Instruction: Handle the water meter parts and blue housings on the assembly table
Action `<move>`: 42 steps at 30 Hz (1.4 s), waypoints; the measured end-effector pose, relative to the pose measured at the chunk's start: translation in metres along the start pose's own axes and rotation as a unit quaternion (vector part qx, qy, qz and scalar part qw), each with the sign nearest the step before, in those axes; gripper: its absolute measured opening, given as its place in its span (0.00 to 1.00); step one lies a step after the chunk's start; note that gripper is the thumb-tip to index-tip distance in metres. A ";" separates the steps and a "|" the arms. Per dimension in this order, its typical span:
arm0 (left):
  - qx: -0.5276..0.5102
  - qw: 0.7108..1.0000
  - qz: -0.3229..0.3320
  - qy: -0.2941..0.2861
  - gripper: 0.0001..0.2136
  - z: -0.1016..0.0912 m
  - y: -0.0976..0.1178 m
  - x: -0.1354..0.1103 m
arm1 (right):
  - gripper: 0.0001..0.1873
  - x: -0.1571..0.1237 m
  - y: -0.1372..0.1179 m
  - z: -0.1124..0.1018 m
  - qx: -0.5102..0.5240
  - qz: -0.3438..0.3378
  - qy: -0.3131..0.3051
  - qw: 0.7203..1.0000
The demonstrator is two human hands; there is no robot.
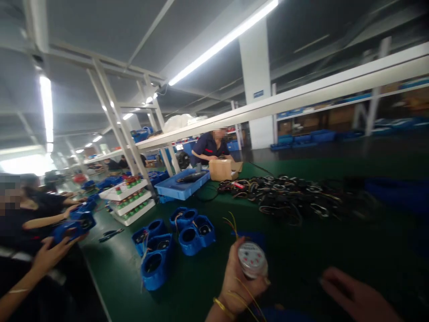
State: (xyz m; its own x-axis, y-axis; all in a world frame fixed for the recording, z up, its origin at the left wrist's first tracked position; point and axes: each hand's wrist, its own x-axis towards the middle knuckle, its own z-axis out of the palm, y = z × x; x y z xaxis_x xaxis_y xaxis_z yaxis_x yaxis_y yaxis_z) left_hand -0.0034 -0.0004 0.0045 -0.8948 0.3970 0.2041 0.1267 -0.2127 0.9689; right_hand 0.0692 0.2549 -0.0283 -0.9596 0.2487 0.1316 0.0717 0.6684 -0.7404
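My left hand (236,279) holds a round meter dial unit (252,259) with a white face and thin yellow wires trailing from it, low in the middle of the view. My right hand (355,295) hovers blurred at the lower right above the green table (301,250), fingers spread and holding nothing. Several blue meter housings (174,243) lie on the table just left of my left hand.
A heap of black wired parts (288,194) covers the table's far right. A blue tray (182,185), a cardboard box (223,170) and stacked white trays (129,199) sit further back. One person sits behind the box; other people work at the left edge (50,241).
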 end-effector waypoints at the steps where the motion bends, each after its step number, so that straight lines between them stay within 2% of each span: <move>1: -0.001 1.000 -0.002 0.001 0.42 0.000 0.001 0.002 | 0.22 -0.006 -0.006 -0.005 0.016 0.011 -0.044 0.999; 2: -0.001 1.000 -0.003 0.005 0.41 0.000 0.002 0.005 | 0.21 -0.012 -0.012 -0.009 0.024 0.009 -0.061 0.998; 7: 0.008 0.999 -0.002 0.036 0.37 0.005 0.012 0.011 | 0.09 -0.035 -0.042 -0.017 0.026 0.049 -0.016 0.998; 11: 0.042 0.997 0.012 0.067 0.39 0.004 0.017 0.014 | 0.04 -0.055 -0.050 -0.022 0.026 0.072 0.008 0.997; 13: 0.087 0.992 0.028 0.087 0.40 0.002 0.014 0.018 | 0.05 -0.059 -0.048 -0.036 0.004 0.079 0.036 0.996; 16: 0.129 0.986 0.045 0.101 0.40 0.000 0.009 0.023 | 0.13 -0.056 -0.036 -0.079 -0.083 0.108 0.142 0.980; 18: 0.124 0.986 0.047 0.101 0.39 0.001 0.009 0.024 | 0.19 -0.052 -0.019 -0.119 -0.156 0.127 0.220 0.955; 20: 0.101 0.991 0.045 0.079 0.36 0.003 0.012 0.022 | 0.24 -0.049 0.002 -0.159 -0.216 0.140 0.273 0.927; 22: 0.076 0.996 0.040 0.037 0.35 0.005 0.015 0.021 | 0.26 -0.046 0.023 -0.190 -0.254 0.184 0.293 0.903; 23: 0.070 0.997 0.038 0.020 0.36 0.005 0.016 0.021 | 0.24 -0.045 0.032 -0.201 -0.266 0.199 0.284 0.899; 26: 0.077 0.996 0.034 0.010 0.38 0.001 0.014 0.022 | 0.13 -0.043 0.045 -0.219 -0.302 0.161 0.254 0.905; 28: 0.085 0.996 0.035 0.006 0.39 -0.002 0.010 0.023 | 0.13 -0.047 0.039 -0.214 -0.320 0.107 0.253 0.907; 30: 0.088 0.995 0.039 -0.007 0.40 -0.004 0.007 0.023 | 0.15 -0.056 0.024 -0.197 -0.326 0.052 0.247 0.911; 32: 0.090 0.995 0.041 -0.022 0.42 -0.004 0.005 0.023 | 0.17 -0.068 0.007 -0.167 -0.321 -0.001 0.214 0.922; 36: 0.100 0.993 0.045 -0.036 0.46 -0.005 0.000 0.024 | 0.19 -0.091 -0.022 -0.096 -0.289 -0.086 0.096 0.948; 39: 0.122 0.991 0.051 -0.022 0.46 -0.008 -0.003 0.023 | 0.21 -0.103 -0.029 -0.056 -0.267 -0.117 0.056 0.955; 42: 0.145 0.988 0.057 0.010 0.47 -0.013 -0.003 0.021 | 0.27 -0.108 -0.023 -0.038 -0.248 -0.103 0.084 0.960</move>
State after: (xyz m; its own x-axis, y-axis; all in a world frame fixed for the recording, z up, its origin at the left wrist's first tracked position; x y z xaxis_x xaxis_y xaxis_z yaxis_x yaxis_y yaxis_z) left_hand -0.0279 -0.0028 0.0046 -0.8759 0.3664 0.3139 0.3414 0.0110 0.9399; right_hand 0.1817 0.2392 -0.0006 -0.9128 0.1578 0.3767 0.0465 0.9565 -0.2880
